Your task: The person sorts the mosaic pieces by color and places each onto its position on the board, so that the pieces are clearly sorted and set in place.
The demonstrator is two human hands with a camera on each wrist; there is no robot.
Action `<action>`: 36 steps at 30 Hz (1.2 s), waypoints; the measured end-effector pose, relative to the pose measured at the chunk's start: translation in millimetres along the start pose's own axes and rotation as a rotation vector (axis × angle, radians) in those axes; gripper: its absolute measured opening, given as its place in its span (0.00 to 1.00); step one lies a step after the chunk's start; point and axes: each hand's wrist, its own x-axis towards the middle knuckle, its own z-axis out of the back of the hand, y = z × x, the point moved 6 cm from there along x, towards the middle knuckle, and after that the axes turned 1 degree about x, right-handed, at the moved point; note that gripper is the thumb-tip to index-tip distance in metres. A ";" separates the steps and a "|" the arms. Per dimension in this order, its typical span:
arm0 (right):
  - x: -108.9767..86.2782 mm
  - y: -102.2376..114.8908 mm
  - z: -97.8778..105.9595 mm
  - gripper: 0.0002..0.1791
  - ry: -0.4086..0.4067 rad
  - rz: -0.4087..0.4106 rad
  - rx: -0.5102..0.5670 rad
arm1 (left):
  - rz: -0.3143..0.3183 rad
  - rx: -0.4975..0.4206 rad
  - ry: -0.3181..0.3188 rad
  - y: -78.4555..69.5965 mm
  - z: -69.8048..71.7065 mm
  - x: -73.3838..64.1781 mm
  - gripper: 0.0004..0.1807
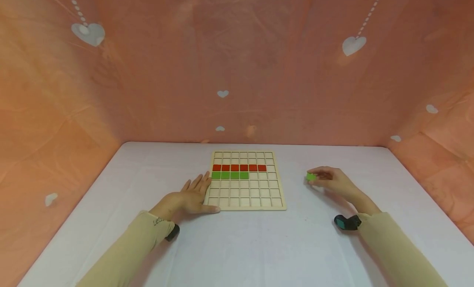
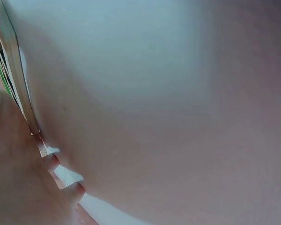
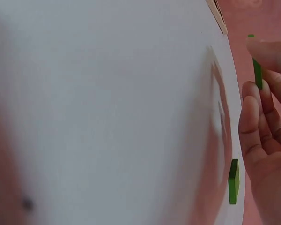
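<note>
A pale wooden grid board [image 1: 244,193] lies on the white table. Across one of its rows run several red tiles [image 1: 235,167], with several green tiles [image 1: 230,175] in the row just below. My left hand [image 1: 194,197] rests at the board's left edge, fingers spread and thumb along the near left corner. To the right of the board, my right hand [image 1: 331,182] pinches a green square tile [image 1: 311,177] between thumb and fingers. In the right wrist view, that tile [image 3: 257,70] appears edge-on, and a second green tile [image 3: 233,182] lies on the table below the hand.
White cloth covers the table [image 1: 259,246]. An orange-pink curtain [image 1: 259,73] with pale hearts rises behind it and along both sides. Dark wrist-worn devices show at the left cuff [image 1: 172,232] and the right cuff [image 1: 347,223].
</note>
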 end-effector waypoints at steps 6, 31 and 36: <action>3.2 5.0 -5.4 0.26 0.007 -0.008 -0.007 | 0.003 -0.006 0.008 -1.5 1.9 -0.7 0.59; 19.5 26.1 -28.3 0.25 0.035 0.040 0.039 | 0.035 0.057 0.018 -2.8 1.2 -0.3 0.57; 22.6 35.8 -30.1 0.24 0.060 0.075 0.069 | 0.041 0.054 0.015 -2.0 0.7 -0.2 0.57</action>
